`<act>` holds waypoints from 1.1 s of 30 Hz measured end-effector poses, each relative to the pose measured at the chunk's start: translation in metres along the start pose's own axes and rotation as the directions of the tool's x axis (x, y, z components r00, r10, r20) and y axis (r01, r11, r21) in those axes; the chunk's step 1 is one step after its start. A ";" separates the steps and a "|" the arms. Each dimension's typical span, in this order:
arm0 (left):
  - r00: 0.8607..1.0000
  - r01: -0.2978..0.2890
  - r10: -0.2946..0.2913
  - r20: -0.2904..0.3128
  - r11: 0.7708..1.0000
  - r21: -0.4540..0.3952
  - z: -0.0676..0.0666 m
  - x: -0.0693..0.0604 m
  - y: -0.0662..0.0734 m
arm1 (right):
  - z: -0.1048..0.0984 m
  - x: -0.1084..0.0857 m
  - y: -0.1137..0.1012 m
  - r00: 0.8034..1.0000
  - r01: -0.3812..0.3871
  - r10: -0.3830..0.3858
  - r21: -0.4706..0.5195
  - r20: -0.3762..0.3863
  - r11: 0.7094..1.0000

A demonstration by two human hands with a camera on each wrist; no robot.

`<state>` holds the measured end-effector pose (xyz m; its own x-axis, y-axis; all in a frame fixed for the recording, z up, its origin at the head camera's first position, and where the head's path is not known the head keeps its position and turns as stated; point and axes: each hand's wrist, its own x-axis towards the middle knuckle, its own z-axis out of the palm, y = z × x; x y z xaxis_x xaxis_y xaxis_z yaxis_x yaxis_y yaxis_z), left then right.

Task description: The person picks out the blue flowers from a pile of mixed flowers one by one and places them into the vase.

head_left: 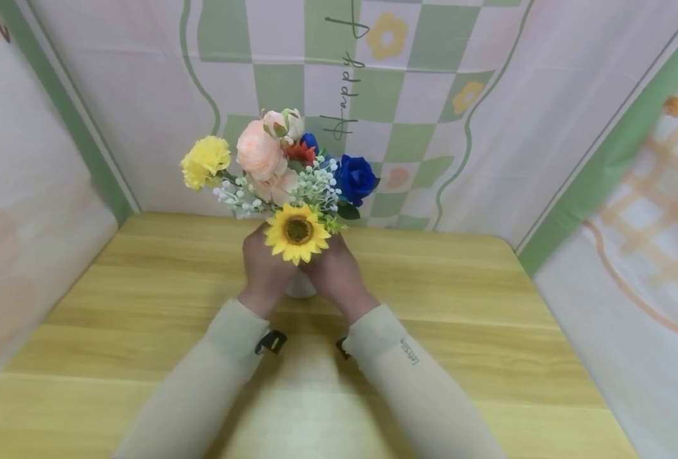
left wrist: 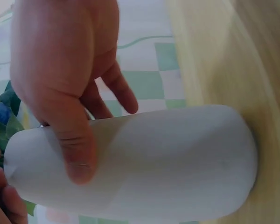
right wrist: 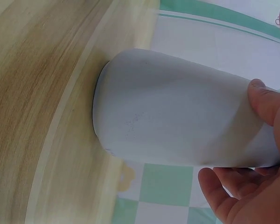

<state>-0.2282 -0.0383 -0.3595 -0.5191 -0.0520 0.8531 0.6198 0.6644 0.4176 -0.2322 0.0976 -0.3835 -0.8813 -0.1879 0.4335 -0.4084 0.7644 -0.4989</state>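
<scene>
A white vase (head_left: 301, 288) stands upright on the wooden table, holding a bunch of flowers. My left hand (head_left: 263, 262) grips its upper part from the left; in the left wrist view the thumb (left wrist: 79, 158) lies across the vase (left wrist: 177, 158), other fingers behind it. From the other side my right hand (right wrist: 252, 196) holds the vase near its top, thumb in front and fingers curled round. Above both hands are a sunflower (head_left: 297, 231), a yellow carnation (head_left: 205, 161), a pink peony-like bloom (head_left: 260, 151) and a blue rose (head_left: 356, 180). The sunflower partly covers the hands.
The wooden table (head_left: 459, 331) reaches back to a green-and-white checked cloth (head_left: 419, 95) hung behind it. Patterned cloth walls (head_left: 631, 268) rise on the left and right. Small white sprigs (head_left: 318, 185) and a red flower (head_left: 301, 153) fill the bouquet's middle.
</scene>
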 end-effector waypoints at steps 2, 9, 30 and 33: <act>1.000 0.006 -0.007 -0.017 1.000 -0.016 0.000 -0.001 0.000 | -0.001 0.001 -0.001 1.000 0.024 -0.024 -0.011 -0.006 1.000; 0.983 -0.170 0.180 -0.042 0.970 0.176 0.001 0.002 -0.005 | -0.001 0.004 -0.002 1.000 -0.012 0.013 -0.007 0.009 1.000; 0.789 0.612 -0.474 0.391 0.662 -0.433 -0.017 0.009 -0.031 | -0.026 -0.022 -0.020 0.986 -0.168 0.165 0.146 0.032 0.975; 0.771 0.630 -0.467 0.433 0.657 -0.414 -0.021 0.015 -0.037 | -0.034 -0.024 -0.021 0.970 -0.239 0.223 0.198 0.099 0.951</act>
<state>-0.2463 -0.0789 -0.3555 -0.9443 -0.0276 0.3280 0.3242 0.0956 0.9412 -0.1942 0.1069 -0.3577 -0.9693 -0.0728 0.2350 -0.2248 0.6498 -0.7261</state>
